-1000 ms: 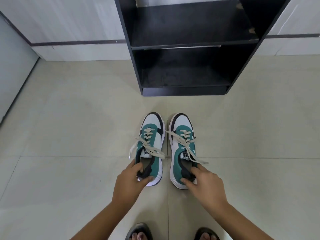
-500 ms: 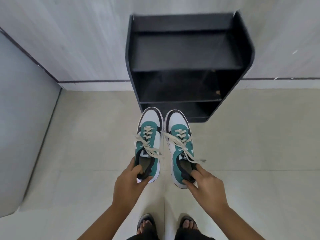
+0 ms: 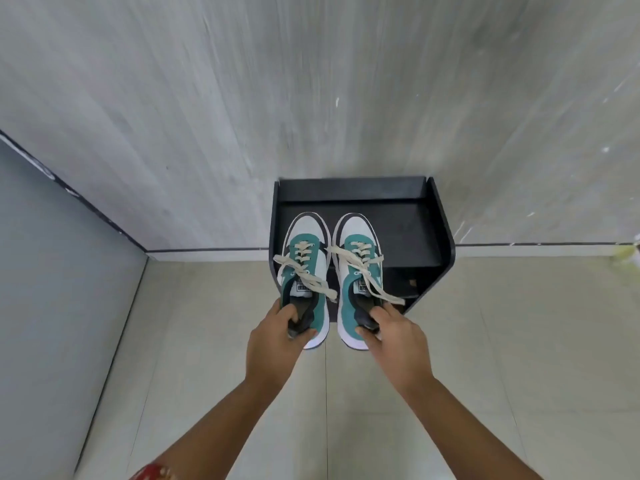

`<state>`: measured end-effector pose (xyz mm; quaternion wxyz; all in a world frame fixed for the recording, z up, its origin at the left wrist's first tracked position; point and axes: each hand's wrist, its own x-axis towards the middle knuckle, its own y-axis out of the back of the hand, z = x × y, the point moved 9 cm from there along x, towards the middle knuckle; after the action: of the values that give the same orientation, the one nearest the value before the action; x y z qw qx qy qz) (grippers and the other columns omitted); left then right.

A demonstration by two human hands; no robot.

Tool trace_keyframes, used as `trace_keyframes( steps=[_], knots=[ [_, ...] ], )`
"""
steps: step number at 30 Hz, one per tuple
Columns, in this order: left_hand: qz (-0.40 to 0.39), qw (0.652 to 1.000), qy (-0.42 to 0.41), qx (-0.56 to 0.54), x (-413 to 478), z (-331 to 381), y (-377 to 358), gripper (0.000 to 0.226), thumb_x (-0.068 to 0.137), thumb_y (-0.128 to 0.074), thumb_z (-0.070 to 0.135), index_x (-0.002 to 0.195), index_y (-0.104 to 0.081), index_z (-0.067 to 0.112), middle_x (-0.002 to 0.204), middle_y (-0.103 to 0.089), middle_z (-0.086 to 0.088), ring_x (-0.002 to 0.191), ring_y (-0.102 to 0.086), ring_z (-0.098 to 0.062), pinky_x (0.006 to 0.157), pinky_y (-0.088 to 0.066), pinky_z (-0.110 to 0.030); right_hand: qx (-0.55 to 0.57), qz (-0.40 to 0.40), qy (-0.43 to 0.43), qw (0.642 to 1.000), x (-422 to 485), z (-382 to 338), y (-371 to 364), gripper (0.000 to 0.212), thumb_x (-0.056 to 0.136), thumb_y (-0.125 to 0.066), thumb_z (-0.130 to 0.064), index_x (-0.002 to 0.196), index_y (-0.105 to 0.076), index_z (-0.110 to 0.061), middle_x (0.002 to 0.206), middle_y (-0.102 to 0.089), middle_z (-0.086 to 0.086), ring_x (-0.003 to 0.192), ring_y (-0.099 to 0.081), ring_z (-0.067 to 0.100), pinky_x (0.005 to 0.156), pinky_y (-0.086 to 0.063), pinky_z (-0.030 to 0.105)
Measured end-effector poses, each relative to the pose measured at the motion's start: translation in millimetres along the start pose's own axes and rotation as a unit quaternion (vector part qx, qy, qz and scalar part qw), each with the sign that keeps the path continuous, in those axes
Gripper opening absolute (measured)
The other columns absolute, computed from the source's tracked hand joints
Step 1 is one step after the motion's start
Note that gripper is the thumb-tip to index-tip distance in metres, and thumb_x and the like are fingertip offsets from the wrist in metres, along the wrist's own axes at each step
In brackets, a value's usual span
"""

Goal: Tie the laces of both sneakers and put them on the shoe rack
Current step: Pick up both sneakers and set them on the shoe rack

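Both sneakers have risen from the floor tiles and now hang over the front edge of the black shoe rack [image 3: 440, 216], toes above its bare top shelf. Left hand [image 3: 273, 344] pinches the left sneaker [image 3: 306, 268] at its heel collar; right hand [image 3: 398, 341] grips the right sneaker [image 3: 358, 268] likewise. They look light, soft-walled, best held at the stiffer heel. Cream laces [image 3: 311, 282] trail loosely.

2 teal-and-white lace-up sneakers side by side: left sneaker [image 3: 306, 271] gripped at the heel by left hand [image 3: 273, 344], right sneaker [image 3: 358, 271] by right hand [image 3: 398, 341]. Toes over top shelf of black wooden shoe rack [image 3: 429, 237]; rack against grey streaked wall [image 3: 311, 98], on beige tiled floor [image 3: 519, 341].
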<state>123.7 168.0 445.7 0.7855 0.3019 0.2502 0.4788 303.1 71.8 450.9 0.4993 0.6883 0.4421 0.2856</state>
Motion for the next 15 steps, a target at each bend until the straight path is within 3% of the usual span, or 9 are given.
trace_keyframes(
  steps=[3,7,12,15],
  knots=[
    [0.005,1.0,0.014,-0.007,40,1,-7,0.025,0.073,-0.075,0.025,0.077,-0.053,0.015,0.083,-0.057,0.006,0.069,-0.055,-0.019,0.055,-0.04,-0.018,-0.006,-0.022,0.009,1.0,46,-5,-7,0.025,0.082,-0.064,-0.033,0.095,-0.06,-0.011,0.092,-0.064,0.009,0.079,-0.065,0.034,0.057,-0.046,0.034],
    [0.009,0.999,0.03,0.017,75,0,-11,0.029,0.075,-0.074,0.026,0.076,-0.046,0.022,0.083,-0.052,0.006,0.07,-0.05,-0.018,0.053,-0.031,-0.013,-0.011,-0.035,0.016,0.999,84,-9,-16,0.026,0.086,-0.058,-0.035,0.095,-0.058,-0.011,0.096,-0.063,0.009,0.084,-0.064,0.033,0.058,-0.037,0.03],
    [0.002,0.998,0.035,0.042,107,-3,-15,0.024,0.076,-0.074,0.027,0.084,-0.054,0.015,0.089,-0.057,0.004,0.075,-0.051,-0.019,0.066,-0.042,-0.023,-0.007,-0.037,0.016,0.999,111,-12,-27,0.026,0.087,-0.057,-0.036,0.097,-0.057,-0.011,0.098,-0.065,0.009,0.086,-0.064,0.031,0.06,-0.037,0.029],
    [0.0,0.998,0.032,0.06,114,-7,-21,0.024,0.076,-0.073,0.027,0.086,-0.058,0.012,0.094,-0.063,-0.003,0.074,-0.052,-0.021,0.065,-0.043,-0.026,-0.016,-0.042,0.018,0.999,116,-16,-35,0.028,0.088,-0.055,-0.036,0.103,-0.057,-0.013,0.101,-0.064,0.009,0.089,-0.064,0.03,0.064,-0.044,0.031]
  ],
)
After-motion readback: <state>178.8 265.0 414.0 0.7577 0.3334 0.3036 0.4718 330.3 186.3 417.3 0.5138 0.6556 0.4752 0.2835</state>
